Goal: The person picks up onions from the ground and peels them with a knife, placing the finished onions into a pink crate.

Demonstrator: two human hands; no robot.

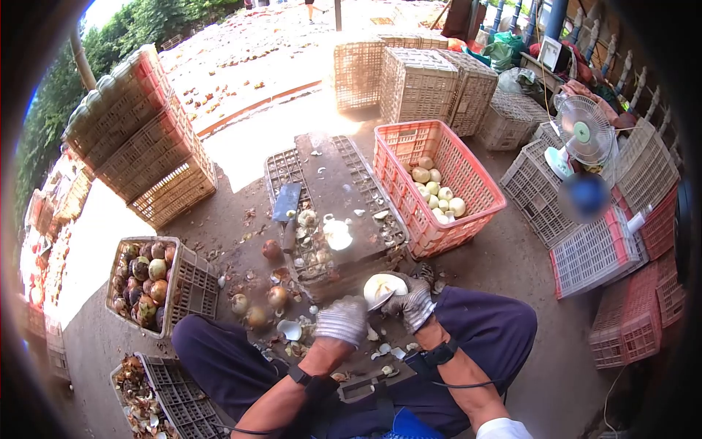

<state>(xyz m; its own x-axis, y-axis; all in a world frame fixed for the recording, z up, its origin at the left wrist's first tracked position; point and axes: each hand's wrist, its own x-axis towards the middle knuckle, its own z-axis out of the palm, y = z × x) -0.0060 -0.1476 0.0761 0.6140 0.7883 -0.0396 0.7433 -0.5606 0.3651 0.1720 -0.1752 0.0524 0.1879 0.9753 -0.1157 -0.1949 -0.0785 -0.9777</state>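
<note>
My left hand (342,320), in a striped grey work glove, is closed around a tool whose handle is hidden in the fist. A short metal blade (380,301), like a knife's, shows between my hands against a pale round peeled coconut (383,287). My right hand (412,303), gloved too, grips that coconut from the right side. Both hands are above my lap, at the near end of a low bench (322,164). On the bench lie a cleaver (287,203) and white scraps (337,234).
A red basket (395,179) of pale peeled balls stands right of the bench. At left are a crate (191,285) of brown unpeeled ones and a crate (175,399) by husk scraps. Stacked crates (142,139), a fan (585,132) and loose shells (289,329) surround me.
</note>
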